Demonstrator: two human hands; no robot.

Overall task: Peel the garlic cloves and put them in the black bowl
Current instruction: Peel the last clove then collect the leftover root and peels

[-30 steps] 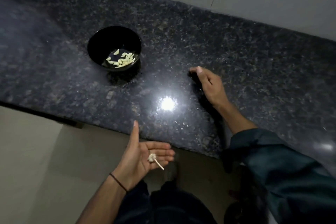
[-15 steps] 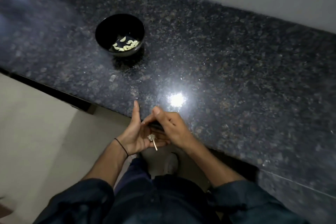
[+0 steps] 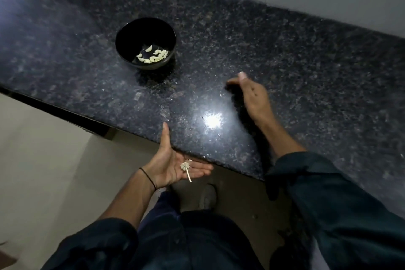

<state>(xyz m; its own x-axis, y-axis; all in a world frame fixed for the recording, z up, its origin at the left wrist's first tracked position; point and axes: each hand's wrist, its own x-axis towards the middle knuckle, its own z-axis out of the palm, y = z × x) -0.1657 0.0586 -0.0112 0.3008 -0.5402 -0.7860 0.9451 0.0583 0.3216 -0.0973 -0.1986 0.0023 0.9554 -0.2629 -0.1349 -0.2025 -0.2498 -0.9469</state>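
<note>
Our right hand (image 3: 252, 95) has left the spread left hand (image 3: 173, 166) cradling a garlic stalk (image 3: 185, 168) and is now at one o'clock; we cannot tell its grip. The black bowl (image 3: 133, 35) sits at eleven, well inside the counter (image 3: 306, 61) edge.

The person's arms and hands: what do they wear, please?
Both arms wear dark blue-green long sleeves, the left sleeve and the right sleeve, which leave the forearms bare. A thin black band circles the left wrist. The left hand and right hand are bare: no gloves, no rings visible.
</note>
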